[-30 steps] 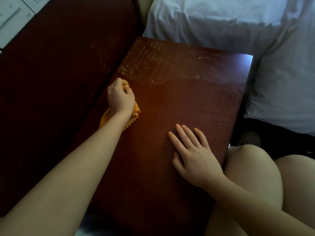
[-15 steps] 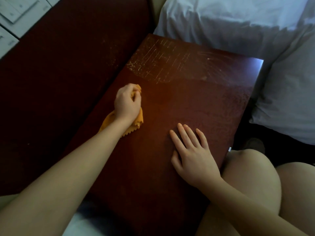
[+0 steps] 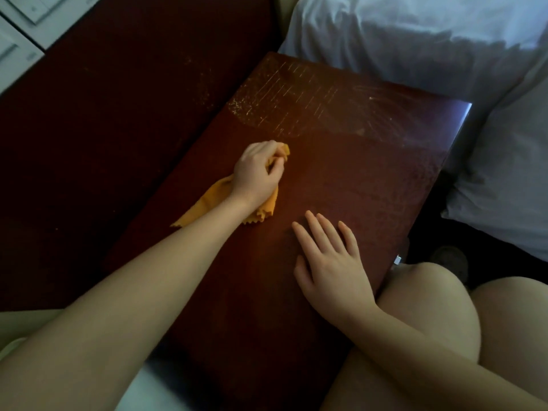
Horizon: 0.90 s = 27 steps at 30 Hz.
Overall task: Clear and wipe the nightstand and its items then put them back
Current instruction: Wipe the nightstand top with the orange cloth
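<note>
At frame centre, the left hand (image 3: 258,173) grips a bunched orange cloth (image 3: 213,200) on the dark red wooden nightstand top (image 3: 355,188); the right hand (image 3: 332,262) rests flat, empty. Overlapping strokes should reach the dusty upper streaks (image 3: 284,105).

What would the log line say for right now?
stage: wiping | left hand: shut on orange cloth | right hand: flat on nightstand | far end: pale streaks

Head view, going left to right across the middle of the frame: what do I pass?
Dark wood headboard panel → orange cloth → left hand gripping it → right hand flat on the nightstand → white pillow.
</note>
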Available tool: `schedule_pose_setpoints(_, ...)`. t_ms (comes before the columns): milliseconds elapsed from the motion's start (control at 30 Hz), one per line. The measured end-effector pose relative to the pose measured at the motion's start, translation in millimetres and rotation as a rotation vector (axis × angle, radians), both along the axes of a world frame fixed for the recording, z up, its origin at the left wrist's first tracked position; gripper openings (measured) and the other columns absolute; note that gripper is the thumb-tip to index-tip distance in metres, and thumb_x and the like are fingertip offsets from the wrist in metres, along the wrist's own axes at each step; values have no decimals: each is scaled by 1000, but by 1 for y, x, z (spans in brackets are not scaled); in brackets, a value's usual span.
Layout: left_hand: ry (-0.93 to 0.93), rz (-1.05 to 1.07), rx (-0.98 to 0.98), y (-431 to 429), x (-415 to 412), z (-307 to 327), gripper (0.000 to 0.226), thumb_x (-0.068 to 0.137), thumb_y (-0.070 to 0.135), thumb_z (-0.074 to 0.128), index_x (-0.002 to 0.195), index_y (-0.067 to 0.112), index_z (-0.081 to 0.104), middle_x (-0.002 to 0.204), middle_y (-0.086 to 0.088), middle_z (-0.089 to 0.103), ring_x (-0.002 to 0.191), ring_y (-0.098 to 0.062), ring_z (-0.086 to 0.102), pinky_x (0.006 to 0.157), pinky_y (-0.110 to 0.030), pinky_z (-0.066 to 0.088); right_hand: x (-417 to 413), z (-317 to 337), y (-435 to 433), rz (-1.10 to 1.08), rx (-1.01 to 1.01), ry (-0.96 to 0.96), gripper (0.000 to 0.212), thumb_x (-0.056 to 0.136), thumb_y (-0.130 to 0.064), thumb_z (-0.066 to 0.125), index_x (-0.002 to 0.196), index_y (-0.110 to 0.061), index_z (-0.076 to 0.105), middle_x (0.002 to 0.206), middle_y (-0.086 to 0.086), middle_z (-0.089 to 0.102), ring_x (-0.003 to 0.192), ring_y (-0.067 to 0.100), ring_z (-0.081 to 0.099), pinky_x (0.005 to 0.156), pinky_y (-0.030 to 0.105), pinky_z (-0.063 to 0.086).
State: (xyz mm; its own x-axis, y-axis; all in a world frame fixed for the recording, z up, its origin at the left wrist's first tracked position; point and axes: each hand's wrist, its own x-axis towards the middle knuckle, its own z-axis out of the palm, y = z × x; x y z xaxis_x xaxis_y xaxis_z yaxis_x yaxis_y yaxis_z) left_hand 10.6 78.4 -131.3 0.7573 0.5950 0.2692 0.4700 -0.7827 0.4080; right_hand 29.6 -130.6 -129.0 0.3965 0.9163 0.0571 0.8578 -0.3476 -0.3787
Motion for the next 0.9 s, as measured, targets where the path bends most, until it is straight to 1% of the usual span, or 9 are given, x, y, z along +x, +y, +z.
schedule_pose_setpoints(100,-19,15,11,-3,-12,-4,11,89,13,52,89,10,62,99,2,65,98,-9,51,79,-11,30,0,5,3,-53,81,53,51,84,-25,37,131,-11,52,140,14,46,131,32,40,109,47,22)
schedule_pose_setpoints(267,-100,433,4,9,0,-7,12,92,15,47,94,14,58,99,4,60,100,-11,51,76,-16,33,2,19,17,44,293,64,53,82,-24,38,133,-13,50,143,12,42,135,33,32,110,46,14)
schedule_pose_setpoints(333,-123,534,-2,13,9,-7,13,92,15,47,97,14,58,101,3,60,101,-12,52,76,-17,34,14,23,24,80,286,14,54,82,-25,37,133,-14,50,142,13,43,135,33,32,110,47,11)
schedule_pose_setpoints(433,-114,586,-2,14,25,-5,13,91,14,47,97,14,59,102,3,61,103,-13,53,76,-17,34,45,21,33,101,186,-60,53,82,-24,38,132,-12,51,142,14,43,135,33,33,111,47,7)
schedule_pose_setpoints(600,-75,387,3,6,39,-8,12,92,15,47,96,15,59,101,7,61,102,-10,51,77,-17,35,91,6,35,46,92,-61,52,87,-24,51,137,-9,43,145,18,37,138,36,25,110,47,2)
schedule_pose_setpoints(700,-15,150,15,-3,42,-1,11,91,15,49,94,13,60,100,4,63,99,-7,50,80,-15,34,105,4,34,63,62,-38,54,90,-32,40,140,-12,39,147,16,34,140,34,20,111,45,0)
schedule_pose_setpoints(800,25,-93,-7,-12,27,3,9,88,12,55,91,11,64,105,3,64,104,-6,51,88,-13,33,110,5,33,88,45,-9,56,91,-37,30,142,-15,35,150,13,30,142,31,16,112,44,-2)
schedule_pose_setpoints(833,24,-102,-9,-13,19,3,9,87,11,56,90,11,64,106,4,64,105,-6,51,89,-14,34,111,5,34,106,56,-6,54,93,-36,31,142,-15,36,149,13,31,141,31,17,112,44,-1)
schedule_pose_setpoints(900,10,-9,2,-13,4,1,8,88,11,56,88,12,64,102,9,61,103,-5,50,87,-15,35,113,6,33,132,89,-10,50,95,-33,34,141,-14,38,147,13,35,140,31,21,111,45,2)
